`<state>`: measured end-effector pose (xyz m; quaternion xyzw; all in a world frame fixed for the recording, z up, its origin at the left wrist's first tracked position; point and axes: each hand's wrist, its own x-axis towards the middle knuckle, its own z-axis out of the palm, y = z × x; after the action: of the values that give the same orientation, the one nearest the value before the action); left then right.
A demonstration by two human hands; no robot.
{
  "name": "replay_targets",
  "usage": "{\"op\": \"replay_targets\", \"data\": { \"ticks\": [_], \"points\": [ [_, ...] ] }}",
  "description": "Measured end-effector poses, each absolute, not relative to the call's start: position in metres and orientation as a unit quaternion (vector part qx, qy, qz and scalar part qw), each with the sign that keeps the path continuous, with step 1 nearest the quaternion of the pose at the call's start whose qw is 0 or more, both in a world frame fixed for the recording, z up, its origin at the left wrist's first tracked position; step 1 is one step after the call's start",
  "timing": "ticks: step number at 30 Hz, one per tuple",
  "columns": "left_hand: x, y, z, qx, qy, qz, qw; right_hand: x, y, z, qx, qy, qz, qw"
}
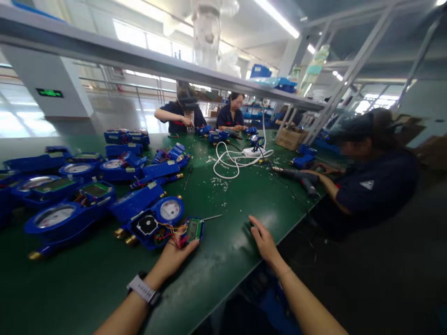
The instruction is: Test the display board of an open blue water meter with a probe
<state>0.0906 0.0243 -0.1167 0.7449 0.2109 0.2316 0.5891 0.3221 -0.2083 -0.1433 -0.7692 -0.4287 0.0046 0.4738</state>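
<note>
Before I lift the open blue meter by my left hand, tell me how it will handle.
Probably heavy for its size: the meter has brass fittings. Its green board is joined by thin wires, so it may dangle and snag. The flat body looks unlikely to roll.

blue water meter (pixel 164 218) | opened, coloured wires exposed | lying flat | green display board (pixel 193 229) loose at right end

Nothing can be read for certain. The lit green sign (pixel 49 92) on the pillar (pixel 52 65) at upper left is too small to read. A sleeve (pixel 379 197) at right bears a white triangle emblem (pixel 367 184). The meter dial (pixel 170 210) and small screen (pixel 193 229), bottom centre, are blurred
</note>
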Motion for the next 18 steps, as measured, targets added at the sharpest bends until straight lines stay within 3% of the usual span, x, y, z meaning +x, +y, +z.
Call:
{"op": "replay_targets", "data": {
  "ticks": [18],
  "points": [
    [0.091,0.029,-0.117,0.766,0.195,0.213,0.575,0.309,-0.204,-0.149,-0.795,-0.404,-0.163,0.422]
  ]
}}
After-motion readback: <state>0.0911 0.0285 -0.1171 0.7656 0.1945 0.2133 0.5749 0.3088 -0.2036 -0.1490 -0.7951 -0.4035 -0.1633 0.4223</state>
